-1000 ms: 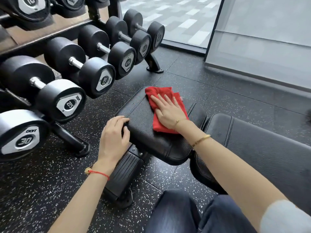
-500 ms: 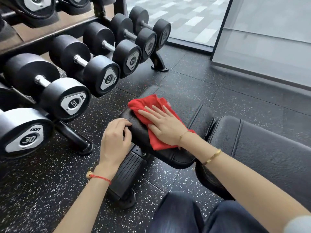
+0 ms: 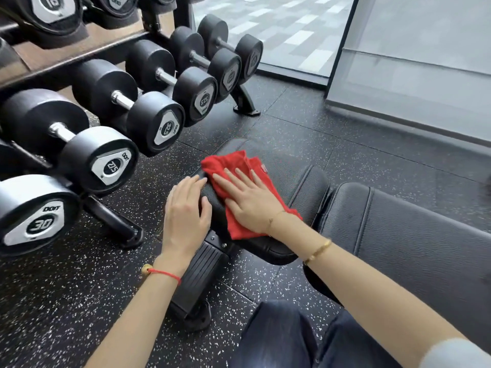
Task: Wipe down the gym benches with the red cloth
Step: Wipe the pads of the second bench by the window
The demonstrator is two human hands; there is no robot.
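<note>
Red cloth (image 3: 240,181) lies under flat right hand (image 3: 249,201) on bench (image 3: 305,192).

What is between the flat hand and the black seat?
The red cloth lies between the right hand and the bench seat pad; the head view shows it.
</note>
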